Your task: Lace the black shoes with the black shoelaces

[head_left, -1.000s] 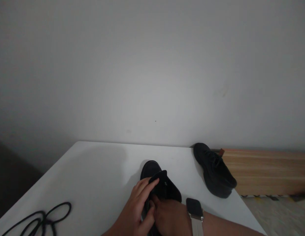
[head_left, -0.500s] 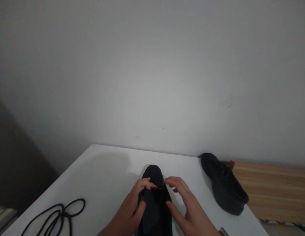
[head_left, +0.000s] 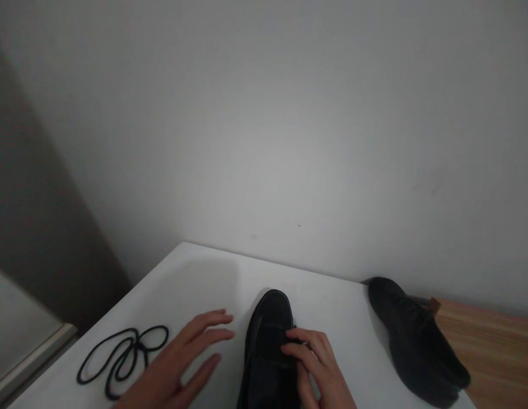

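Two hands worked apart: the right hand [head_left: 317,363] pinched the black shoe [head_left: 270,346] at its tongue, while the open left hand [head_left: 182,363] hovered, empty, nearest the loose black shoelace [head_left: 123,358].

left hand [head_left: 178,363] off the shoe [head_left: 267,346] now, open toward the lace [head_left: 121,358], right hand [head_left: 317,366] now pinching the tongue

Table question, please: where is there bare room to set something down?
Free: the table's far left corner, and the strip between near shoe and far shoe. Crowded: the near edge, with lace, left hand and right hand.
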A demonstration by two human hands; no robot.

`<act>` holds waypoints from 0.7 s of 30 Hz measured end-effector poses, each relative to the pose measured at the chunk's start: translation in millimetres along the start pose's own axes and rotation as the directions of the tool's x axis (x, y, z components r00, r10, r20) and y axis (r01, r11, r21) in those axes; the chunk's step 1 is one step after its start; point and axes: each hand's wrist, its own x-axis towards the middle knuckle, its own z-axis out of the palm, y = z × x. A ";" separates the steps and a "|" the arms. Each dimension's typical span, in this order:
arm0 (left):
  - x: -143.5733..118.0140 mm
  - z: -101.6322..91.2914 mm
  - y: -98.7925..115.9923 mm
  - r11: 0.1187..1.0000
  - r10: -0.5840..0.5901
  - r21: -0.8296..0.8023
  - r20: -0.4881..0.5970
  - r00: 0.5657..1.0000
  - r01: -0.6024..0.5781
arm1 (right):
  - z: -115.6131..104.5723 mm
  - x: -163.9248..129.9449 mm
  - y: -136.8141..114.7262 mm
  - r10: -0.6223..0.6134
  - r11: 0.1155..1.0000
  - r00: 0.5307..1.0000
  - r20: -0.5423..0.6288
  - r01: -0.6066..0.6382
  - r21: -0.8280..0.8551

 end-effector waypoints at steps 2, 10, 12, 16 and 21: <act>-20.1 -29.8 -31.3 0.991 -0.070 0.107 -0.063 0.996 0.076 | -0.8 -1.4 1.9 -0.006 1.000 1.000 -0.003 0.006 -0.015; -125.7 -48.2 -129.6 0.885 -0.314 0.365 0.009 0.949 0.289 | -8.0 1.2 13.2 -0.141 0.985 0.989 0.037 0.144 -0.092; -140.6 -39.6 -132.7 0.872 -0.346 0.381 0.038 0.937 0.307 | -9.6 1.2 13.9 -0.140 0.984 0.989 0.042 0.144 -0.104; -131.8 -39.8 -116.6 0.878 -0.382 0.363 0.135 0.914 0.314 | -11.0 0.0 13.2 -0.141 0.983 0.989 0.051 0.146 -0.116; -98.0 -49.3 -88.5 0.926 -0.284 0.312 0.209 0.936 0.212 | -10.7 -1.0 11.1 -0.127 0.985 0.991 0.050 0.132 -0.113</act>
